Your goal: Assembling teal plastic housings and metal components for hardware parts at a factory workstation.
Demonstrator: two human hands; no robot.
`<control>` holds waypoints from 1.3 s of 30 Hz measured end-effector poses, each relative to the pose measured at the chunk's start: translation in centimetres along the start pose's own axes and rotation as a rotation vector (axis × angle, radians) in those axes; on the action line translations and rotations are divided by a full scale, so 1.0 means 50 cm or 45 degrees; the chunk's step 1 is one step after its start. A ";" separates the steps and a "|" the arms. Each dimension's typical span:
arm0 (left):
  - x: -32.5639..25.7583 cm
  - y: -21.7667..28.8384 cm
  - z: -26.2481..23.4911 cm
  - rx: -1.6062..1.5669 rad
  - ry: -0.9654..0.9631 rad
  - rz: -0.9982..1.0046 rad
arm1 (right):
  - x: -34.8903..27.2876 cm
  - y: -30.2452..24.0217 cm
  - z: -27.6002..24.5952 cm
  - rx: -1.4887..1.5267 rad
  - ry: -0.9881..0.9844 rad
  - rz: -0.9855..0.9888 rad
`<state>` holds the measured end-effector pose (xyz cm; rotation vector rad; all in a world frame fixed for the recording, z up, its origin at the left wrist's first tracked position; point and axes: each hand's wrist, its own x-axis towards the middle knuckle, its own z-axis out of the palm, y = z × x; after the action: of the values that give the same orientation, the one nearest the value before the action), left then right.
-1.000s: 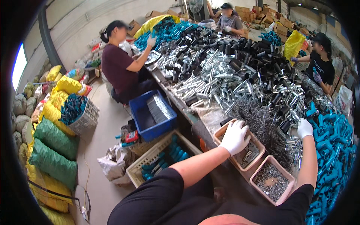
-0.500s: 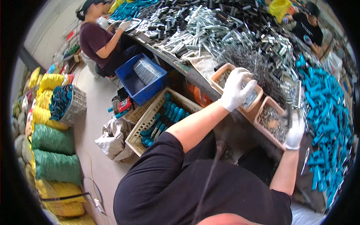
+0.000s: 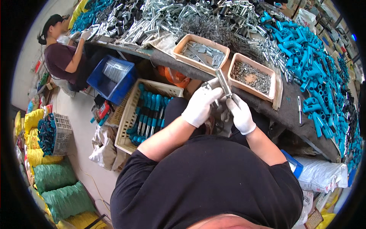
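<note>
My left hand (image 3: 201, 106) and my right hand (image 3: 241, 115), both in white gloves, meet in front of my body at the bench edge. Between them a shiny metal tube (image 3: 223, 81) stands tilted, its upper end pointing away from me. My left fingers close on its side, and a small metal bit shows by them. The right thumb and fingers grip its lower end. Just beyond lie a pinkish tray (image 3: 201, 68) of flat metal pieces and a second pinkish tray (image 3: 273, 91) of small metal parts.
Teal plastic handles (image 3: 316, 95) heap up on the right; metal tubes (image 3: 152, 19) and dark springs (image 3: 213, 30) pile behind. A thin rod (image 3: 299, 109) lies on the dark mat. At left stand a cream crate (image 3: 119, 143) of teal-handled tools and a blue bin (image 3: 95, 86). A co-worker (image 3: 63, 57) sits far left.
Both hands have come back from the two trays and together toward my body, now with the metal tube between them. The view has turned to the right.
</note>
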<state>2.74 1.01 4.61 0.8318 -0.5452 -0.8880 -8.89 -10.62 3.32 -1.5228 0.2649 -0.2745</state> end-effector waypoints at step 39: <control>-0.014 -0.010 -0.036 1.017 0.150 0.192 | -0.082 -0.001 -0.066 -0.295 -0.331 0.208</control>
<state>3.43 2.13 3.09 1.5292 -0.8634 -0.4601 -13.88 -12.33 3.26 -1.7342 0.2176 0.0874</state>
